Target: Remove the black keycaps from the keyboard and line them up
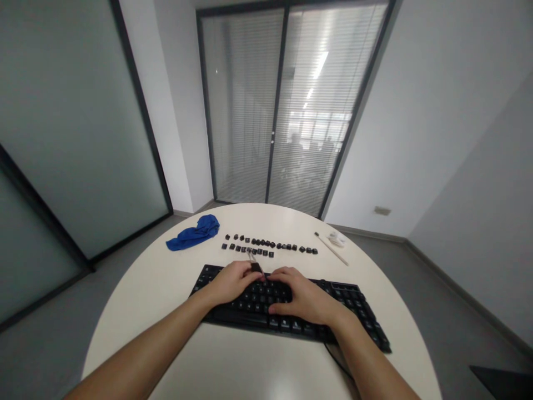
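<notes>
A black keyboard (258, 320) lies across the table in front of me. Over its upper left part, my left hand (231, 282) is closed around a small keycap puller (256, 268) with a dark body and thin wire prongs pointing away from me. My right hand (306, 295) rests on the middle of the keyboard, its fingers stretched out and the thumb apart from them. Beyond the keyboard, loose black keycaps (262, 243) stand in two rough rows. What lies beneath both palms is hidden.
A blue cloth (195, 232) lies crumpled at the far left of the round white table (175, 355). At the far right are a thin brush (332, 248) and a small clear plastic item (336, 239). The keyboard's cable (339, 360) runs under my right forearm.
</notes>
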The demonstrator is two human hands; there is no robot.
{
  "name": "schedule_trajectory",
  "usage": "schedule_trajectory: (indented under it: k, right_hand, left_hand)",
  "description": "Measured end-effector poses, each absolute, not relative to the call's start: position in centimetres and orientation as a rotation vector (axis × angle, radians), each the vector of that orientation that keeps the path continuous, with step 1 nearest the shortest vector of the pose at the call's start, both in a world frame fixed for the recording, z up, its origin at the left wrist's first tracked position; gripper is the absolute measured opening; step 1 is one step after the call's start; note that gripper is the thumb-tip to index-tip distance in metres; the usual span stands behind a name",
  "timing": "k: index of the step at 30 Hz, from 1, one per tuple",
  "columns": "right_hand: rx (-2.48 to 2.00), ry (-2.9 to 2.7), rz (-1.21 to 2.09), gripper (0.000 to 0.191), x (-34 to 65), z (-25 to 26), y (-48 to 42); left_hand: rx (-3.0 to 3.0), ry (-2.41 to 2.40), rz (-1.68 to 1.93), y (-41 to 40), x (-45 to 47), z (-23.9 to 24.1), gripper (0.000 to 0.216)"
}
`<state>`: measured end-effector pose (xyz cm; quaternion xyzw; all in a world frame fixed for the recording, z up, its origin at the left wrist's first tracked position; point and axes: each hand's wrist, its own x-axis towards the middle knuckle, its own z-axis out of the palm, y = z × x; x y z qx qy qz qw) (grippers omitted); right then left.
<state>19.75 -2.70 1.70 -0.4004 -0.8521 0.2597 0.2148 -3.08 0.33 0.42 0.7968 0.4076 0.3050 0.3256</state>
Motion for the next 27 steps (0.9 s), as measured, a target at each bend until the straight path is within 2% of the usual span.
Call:
schedule_trajectory:
  k: [11, 18, 27]
  right_hand:
    - [-1.111, -2.327, 0.693, 0.057, 19.7, 1.2, -2.7]
    - [-1.101, -2.289, 0.628, 0.029, 19.2, 1.2, -2.7]
    - [-1.111, -2.28, 0.627, 0.027, 19.3, 0.8, -2.4]
  left_hand:
    - [2.499, 1.3, 0.78, -1.0, -1.0, 0.1, 0.023]
    - [2.178, 1.187, 0.959, -0.7, -1.5, -0.6, 0.023]
    - [2.114, 1.092, 1.007, -1.2, -1.6, -0.3, 0.019]
